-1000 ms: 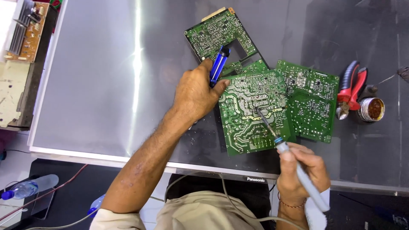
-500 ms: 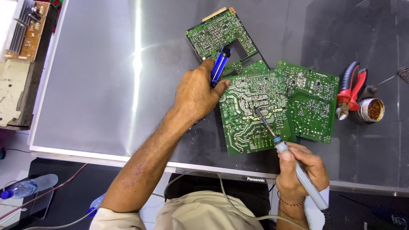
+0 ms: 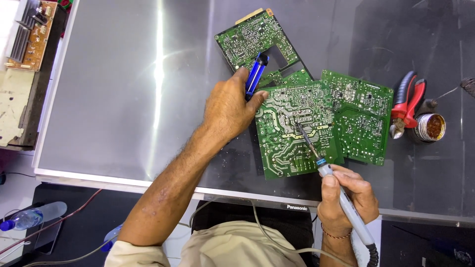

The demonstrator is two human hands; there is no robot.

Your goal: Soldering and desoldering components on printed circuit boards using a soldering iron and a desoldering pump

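My left hand (image 3: 228, 109) grips a blue pen-shaped tool (image 3: 255, 75) and rests at the left edge of a green circuit board (image 3: 284, 143) lying solder side up. My right hand (image 3: 346, 195) holds a grey soldering iron (image 3: 341, 195) whose thin tip touches the middle of that board. A second green board (image 3: 361, 116) overlaps it on the right. A third green board (image 3: 250, 39) with a rectangular cut-out lies behind, partly under the blue tool.
The boards lie on a large grey flat panel (image 3: 123, 99). Red-handled pliers (image 3: 406, 101) and a small round tin (image 3: 430, 127) sit at the right. A brown board with a heat sink (image 3: 29, 34) is at far left. A plastic bottle (image 3: 32, 216) lies low left.
My left hand and the blue tool have crept slightly right toward the board's edge. The soldering iron tip stays on the board.
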